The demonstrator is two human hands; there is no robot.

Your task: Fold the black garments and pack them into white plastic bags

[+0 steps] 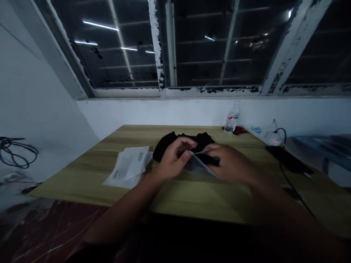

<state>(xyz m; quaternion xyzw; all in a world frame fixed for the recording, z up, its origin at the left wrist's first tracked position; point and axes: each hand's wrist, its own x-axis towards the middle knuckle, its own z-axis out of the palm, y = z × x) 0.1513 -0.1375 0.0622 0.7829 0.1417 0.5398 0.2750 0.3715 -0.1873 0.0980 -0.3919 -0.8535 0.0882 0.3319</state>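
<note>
Clear plastic bag, pinched by the fingers of left hand and right hand, held over wooden worktop; black cloth garment lying behind; papers placed leftward.

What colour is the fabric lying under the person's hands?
The fabric is black; it shows best in the head view.

Head-worn view, facing forward and down
</note>
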